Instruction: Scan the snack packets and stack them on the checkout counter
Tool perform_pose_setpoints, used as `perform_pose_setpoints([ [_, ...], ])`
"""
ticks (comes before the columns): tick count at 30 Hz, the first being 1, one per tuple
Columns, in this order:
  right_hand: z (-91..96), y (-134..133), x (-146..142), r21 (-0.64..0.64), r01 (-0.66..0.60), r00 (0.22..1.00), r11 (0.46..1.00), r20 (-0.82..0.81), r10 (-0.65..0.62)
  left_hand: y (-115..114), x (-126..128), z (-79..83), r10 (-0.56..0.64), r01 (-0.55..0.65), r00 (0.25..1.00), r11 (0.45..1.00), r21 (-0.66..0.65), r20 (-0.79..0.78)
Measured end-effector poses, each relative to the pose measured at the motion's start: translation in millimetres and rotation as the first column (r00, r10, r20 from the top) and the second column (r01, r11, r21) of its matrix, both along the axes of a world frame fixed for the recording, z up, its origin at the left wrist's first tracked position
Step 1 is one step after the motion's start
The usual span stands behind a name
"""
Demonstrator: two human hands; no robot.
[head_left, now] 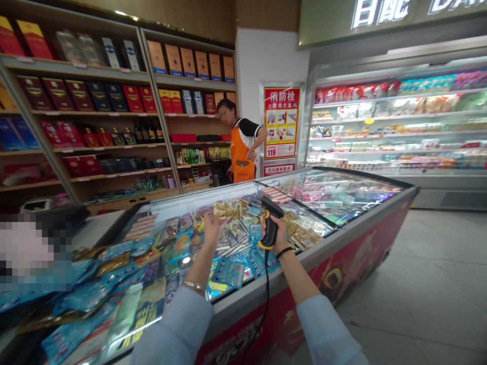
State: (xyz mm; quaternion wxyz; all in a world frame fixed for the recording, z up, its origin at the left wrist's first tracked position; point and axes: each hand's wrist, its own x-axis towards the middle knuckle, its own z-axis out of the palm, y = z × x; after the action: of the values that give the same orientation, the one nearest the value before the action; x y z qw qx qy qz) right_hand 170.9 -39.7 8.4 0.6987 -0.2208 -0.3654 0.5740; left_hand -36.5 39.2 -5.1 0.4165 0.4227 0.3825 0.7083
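Light-blue sleeves [171, 324] at bottom, both arms reaching forward over chest freezer [315, 258]. Left hand [211, 228] pinches gold foil packet [227, 210] above freezer's glass lid. Right hand [277, 237] clenched round handle of black-and-yellow barcode scanner [271, 228], black cord [267, 304] hanging down from it. Snack packets [114, 289] heaped at near left. Far: co-worker in orange apron [241, 152] beside shelves of boxed goods [76, 91]. Right: lit display fridge [395, 126].
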Motion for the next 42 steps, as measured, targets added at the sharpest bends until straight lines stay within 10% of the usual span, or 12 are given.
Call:
perform_pose_setpoints([
  [13,21.5,42,-59,0.054,-0.107,0.886,0.993,0.458,0.070,21,-81,-2.4,0.182,-0.189,0.982,0.966,0.177,0.055],
  [42,9.2,33,-56,0.026,-0.180,0.872,0.983,0.468,0.147,19,-90,-1.7,0.198,-0.201,0.980,0.964,0.175,0.035],
])
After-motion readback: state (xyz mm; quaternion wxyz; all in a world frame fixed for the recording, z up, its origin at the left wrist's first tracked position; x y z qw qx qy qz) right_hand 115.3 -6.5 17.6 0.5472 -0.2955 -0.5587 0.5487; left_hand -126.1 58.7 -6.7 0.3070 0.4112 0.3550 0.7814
